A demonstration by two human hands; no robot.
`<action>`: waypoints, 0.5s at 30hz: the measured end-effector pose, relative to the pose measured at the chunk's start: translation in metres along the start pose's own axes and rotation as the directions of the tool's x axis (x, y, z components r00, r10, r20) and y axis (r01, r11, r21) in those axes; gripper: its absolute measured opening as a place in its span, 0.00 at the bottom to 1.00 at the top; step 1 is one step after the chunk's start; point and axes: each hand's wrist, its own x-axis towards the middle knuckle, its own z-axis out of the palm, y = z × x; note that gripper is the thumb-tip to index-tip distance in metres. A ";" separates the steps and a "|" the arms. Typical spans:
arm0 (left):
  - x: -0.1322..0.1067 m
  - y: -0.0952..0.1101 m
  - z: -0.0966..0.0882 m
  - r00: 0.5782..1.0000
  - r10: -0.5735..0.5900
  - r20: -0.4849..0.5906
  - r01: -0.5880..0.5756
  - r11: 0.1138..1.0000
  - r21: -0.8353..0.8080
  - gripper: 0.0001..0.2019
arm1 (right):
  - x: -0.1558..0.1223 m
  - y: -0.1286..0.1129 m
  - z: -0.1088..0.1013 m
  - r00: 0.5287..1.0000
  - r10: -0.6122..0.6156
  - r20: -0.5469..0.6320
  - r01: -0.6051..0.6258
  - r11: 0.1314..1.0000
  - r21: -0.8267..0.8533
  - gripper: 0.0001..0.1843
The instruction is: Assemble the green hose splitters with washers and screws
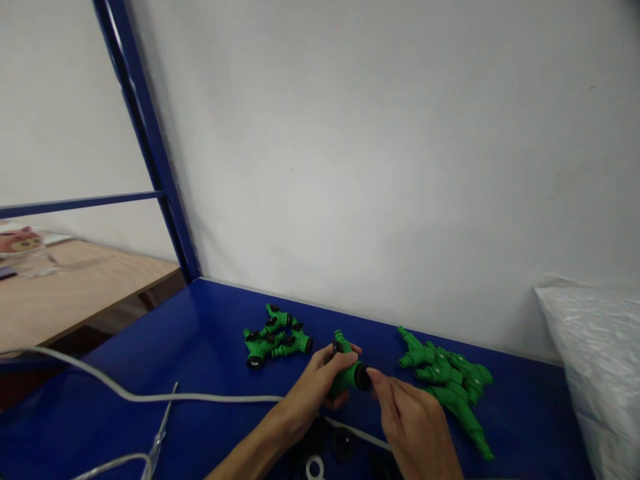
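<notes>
My left hand [327, 373] is closed around a green Y-shaped hose splitter [344, 381], whose one arm points up past my thumb. A black ring [362, 377] sits at its wide end, facing right. The thumb and fingers of my right hand [413, 417] are pinched at the edge of this ring; what lies between the fingertips is hidden. Behind and left lie 3 similar green splitters [260, 345] with black parts on them. To the right is a pile of several green splitters [450, 373] showing no black parts.
Below my hands lie a white ring [315, 467] and black round pieces [344, 443]. A white cable [200, 397] crosses the blue tabletop [215, 320]; a thin screwdriver-like tool [163, 427] lies under it. Clear plastic wrapping [600, 360] stands right, a blue frame post [150, 133] left.
</notes>
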 end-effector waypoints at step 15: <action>0.003 0.000 -0.006 0.998 0.045 -0.034 -0.046 0.999 -0.027 0.22 | 0.003 0.002 -0.004 0.982 -0.151 0.108 0.147 0.988 0.047 0.18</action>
